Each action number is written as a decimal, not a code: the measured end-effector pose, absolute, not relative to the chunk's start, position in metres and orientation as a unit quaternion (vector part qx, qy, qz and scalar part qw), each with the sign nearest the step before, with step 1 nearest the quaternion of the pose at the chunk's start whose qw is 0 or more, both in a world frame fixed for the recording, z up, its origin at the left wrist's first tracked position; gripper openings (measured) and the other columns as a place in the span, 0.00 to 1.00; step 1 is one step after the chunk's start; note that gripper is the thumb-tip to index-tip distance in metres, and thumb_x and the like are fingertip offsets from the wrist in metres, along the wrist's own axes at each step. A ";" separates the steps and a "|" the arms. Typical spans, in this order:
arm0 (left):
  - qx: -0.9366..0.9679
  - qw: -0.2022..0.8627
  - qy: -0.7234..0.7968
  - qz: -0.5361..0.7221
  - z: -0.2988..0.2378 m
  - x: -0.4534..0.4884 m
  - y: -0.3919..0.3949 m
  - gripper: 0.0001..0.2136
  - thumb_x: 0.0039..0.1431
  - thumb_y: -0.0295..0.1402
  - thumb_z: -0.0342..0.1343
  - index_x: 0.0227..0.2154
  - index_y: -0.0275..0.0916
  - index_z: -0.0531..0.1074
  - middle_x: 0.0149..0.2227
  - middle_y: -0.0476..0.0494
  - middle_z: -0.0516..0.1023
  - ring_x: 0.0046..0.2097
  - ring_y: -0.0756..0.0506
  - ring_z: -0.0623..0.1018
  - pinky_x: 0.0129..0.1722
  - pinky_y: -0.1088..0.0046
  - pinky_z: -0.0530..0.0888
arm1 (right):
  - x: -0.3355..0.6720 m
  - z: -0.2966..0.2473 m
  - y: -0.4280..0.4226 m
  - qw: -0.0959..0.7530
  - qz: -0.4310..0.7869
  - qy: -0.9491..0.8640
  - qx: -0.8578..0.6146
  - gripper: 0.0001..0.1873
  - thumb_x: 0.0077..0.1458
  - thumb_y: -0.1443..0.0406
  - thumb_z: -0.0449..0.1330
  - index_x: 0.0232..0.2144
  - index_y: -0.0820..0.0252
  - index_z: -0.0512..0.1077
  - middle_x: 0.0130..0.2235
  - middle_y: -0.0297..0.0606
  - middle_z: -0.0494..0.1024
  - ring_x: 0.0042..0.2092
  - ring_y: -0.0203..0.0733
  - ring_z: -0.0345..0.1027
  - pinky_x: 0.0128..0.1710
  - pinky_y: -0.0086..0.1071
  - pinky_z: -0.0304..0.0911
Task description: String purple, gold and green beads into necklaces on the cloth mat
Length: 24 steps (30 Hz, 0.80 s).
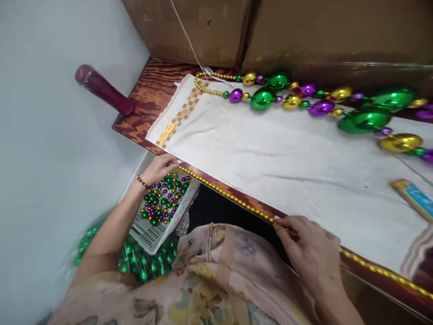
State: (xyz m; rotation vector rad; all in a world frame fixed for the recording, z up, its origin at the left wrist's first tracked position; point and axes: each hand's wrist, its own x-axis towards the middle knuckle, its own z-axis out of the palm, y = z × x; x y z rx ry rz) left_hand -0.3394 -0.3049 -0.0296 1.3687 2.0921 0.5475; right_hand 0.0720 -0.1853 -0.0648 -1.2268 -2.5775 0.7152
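Along the front edge of the table runs a gold bead strand, stretched between my two hands. My left hand pinches the white thread at the strand's left end. Farther right, my right hand is closed over the same strand with the thumb against the beads; the strand carries on past it toward the right edge of view. Above both hands a white towel with a gold checked border lies flat on the table. Across its back part lies a necklace of gold, purple and green beads, looped at the left.
A dark red upright handle stands at the table's left corner. Below, a white plastic basket holds mixed beads, beside bagged green beads. Cardboard boxes back the table. A blue-and-tan block sits on the right.
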 end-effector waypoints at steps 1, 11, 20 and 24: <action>0.512 0.286 0.784 0.205 -0.030 -0.340 -0.305 0.13 0.59 0.42 0.54 0.29 0.36 0.72 0.29 0.46 0.74 0.29 0.50 0.69 0.33 0.74 0.65 | 0.072 -0.066 -0.185 0.098 0.245 -0.871 -0.414 0.15 0.62 0.56 0.51 0.30 0.53 0.74 0.34 0.38 0.79 0.36 0.51 0.72 0.35 0.42 0.51; 0.524 0.290 0.776 0.200 -0.031 -0.340 -0.307 0.10 0.61 0.37 0.53 0.29 0.37 0.70 0.28 0.48 0.72 0.29 0.50 0.68 0.32 0.73 0.64 | 0.071 -0.064 -0.185 0.078 0.268 -0.857 -0.434 0.17 0.62 0.53 0.50 0.28 0.50 0.74 0.34 0.37 0.80 0.38 0.53 0.73 0.36 0.44 0.53; 0.524 0.281 0.781 0.192 -0.030 -0.342 -0.306 0.11 0.60 0.39 0.52 0.29 0.37 0.70 0.28 0.47 0.73 0.28 0.50 0.68 0.32 0.73 0.65 | 0.068 -0.067 -0.186 0.096 0.268 -0.858 -0.427 0.16 0.61 0.56 0.52 0.28 0.52 0.74 0.34 0.37 0.80 0.37 0.51 0.73 0.37 0.43 0.51; 0.524 0.280 0.786 0.172 -0.027 -0.341 -0.309 0.14 0.60 0.43 0.52 0.31 0.37 0.72 0.30 0.46 0.75 0.30 0.49 0.70 0.34 0.73 0.66 | 0.064 -0.060 -0.190 0.083 0.260 -0.855 -0.442 0.13 0.61 0.59 0.53 0.29 0.54 0.75 0.34 0.38 0.80 0.38 0.50 0.72 0.39 0.43 0.50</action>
